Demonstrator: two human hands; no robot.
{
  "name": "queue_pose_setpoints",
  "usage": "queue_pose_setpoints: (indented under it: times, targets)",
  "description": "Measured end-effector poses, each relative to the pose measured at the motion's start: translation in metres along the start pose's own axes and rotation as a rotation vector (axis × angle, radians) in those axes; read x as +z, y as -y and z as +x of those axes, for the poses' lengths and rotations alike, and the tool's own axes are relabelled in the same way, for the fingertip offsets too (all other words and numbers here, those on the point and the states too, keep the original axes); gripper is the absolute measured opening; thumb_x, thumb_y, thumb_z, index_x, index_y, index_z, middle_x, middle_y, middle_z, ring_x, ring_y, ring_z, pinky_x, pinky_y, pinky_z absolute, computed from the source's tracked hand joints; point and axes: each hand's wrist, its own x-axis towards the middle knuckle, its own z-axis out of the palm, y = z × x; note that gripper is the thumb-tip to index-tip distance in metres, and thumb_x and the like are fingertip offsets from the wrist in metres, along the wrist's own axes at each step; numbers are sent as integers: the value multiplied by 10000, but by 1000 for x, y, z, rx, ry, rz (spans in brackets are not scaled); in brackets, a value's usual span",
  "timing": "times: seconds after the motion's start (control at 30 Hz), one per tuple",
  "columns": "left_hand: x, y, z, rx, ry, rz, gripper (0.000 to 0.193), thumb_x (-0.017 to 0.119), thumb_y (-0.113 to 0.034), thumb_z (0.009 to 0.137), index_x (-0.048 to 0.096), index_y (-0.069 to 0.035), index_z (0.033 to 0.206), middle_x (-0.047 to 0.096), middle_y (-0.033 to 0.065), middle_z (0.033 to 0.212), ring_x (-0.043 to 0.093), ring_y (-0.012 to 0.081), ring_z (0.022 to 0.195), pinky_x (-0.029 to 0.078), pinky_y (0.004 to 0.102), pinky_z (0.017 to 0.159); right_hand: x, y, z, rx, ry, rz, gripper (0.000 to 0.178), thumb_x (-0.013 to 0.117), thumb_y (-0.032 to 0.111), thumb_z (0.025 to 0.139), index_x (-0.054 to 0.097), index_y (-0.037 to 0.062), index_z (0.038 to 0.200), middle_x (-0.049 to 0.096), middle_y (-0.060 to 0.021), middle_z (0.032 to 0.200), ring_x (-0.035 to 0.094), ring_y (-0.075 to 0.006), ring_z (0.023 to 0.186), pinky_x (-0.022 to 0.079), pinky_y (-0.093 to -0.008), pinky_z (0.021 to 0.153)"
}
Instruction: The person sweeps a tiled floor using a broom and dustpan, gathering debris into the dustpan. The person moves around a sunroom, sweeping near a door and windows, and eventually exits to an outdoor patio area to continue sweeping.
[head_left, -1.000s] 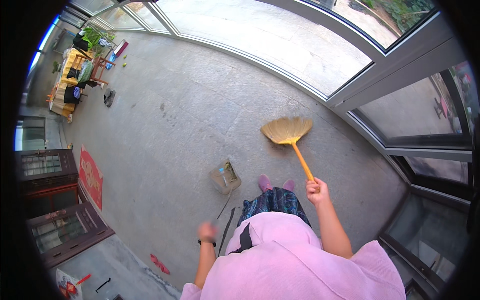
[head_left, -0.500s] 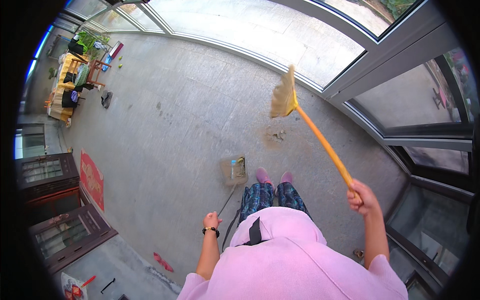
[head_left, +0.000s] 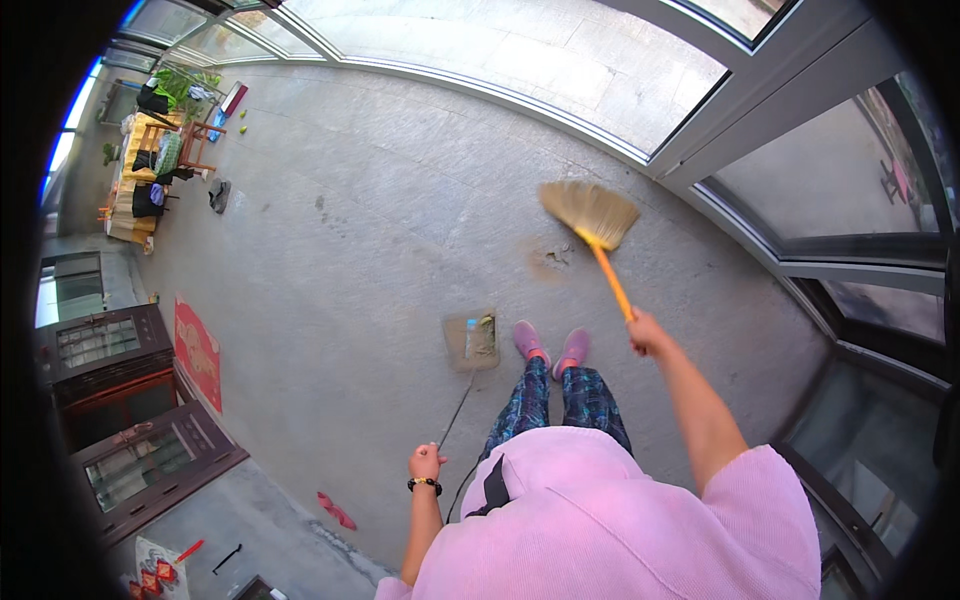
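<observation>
My right hand [head_left: 652, 334] is closed round the orange handle of a broom [head_left: 598, 214]. The broom reaches forward, its tan bristles fanned out over the floor close to the glass wall. Just below the bristles lies a small heap of dirt and scraps [head_left: 553, 258]. My left hand [head_left: 425, 461], with a beaded bracelet at the wrist, grips the thin dark handle of a long-handled dustpan [head_left: 471, 342]. The pan rests on the floor left of my pink shoes, with some debris and a bluish bit inside. Whether the bristles touch the floor I cannot tell.
Framed glass panels [head_left: 730, 150] run along the front and right. A cloth-covered table [head_left: 130, 190] and a wooden chair [head_left: 203, 146] stand far left, near dark shoes [head_left: 219, 195]. A red mat [head_left: 197, 350] lies by the dark doors [head_left: 150, 465]; a red item [head_left: 336, 510] lies nearer.
The broom has swung down and turned, its bristles now spread wide to the right. My right hand has moved forward and left with its handle. The dustpan has barely shifted.
</observation>
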Motion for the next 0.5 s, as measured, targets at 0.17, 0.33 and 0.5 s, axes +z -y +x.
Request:
queue_pose_setpoints:
  times: [0.17,0.33,0.5]
  targets:
    - [19,-3,7,-2,14,42,277,507,-269,802,548,-31,665,589,67,536,616,150,555,438,282,499,-47,-33,-112,31,54,235,426,422,167,844,346,161,1263,388,-6,525,366,-94,369,300,-263,314]
    - [19,-2,26,65,30,318,335,468,-343,788,567,-30,719,617,86,580,627,193,584,461,305,596,-93,-82,-241,66,-103,349,473,436,166,864,296,155,1315,436,-20,556,374,-83,393,300,-238,342]
    - [28,-13,36,82,77,299,330,471,-337,795,559,-28,719,605,66,566,617,159,561,448,300,538,-75,-158,-286,136,-264,631,467,415,175,872,280,195,1319,421,-15,549,356,-85,364,306,-246,323]
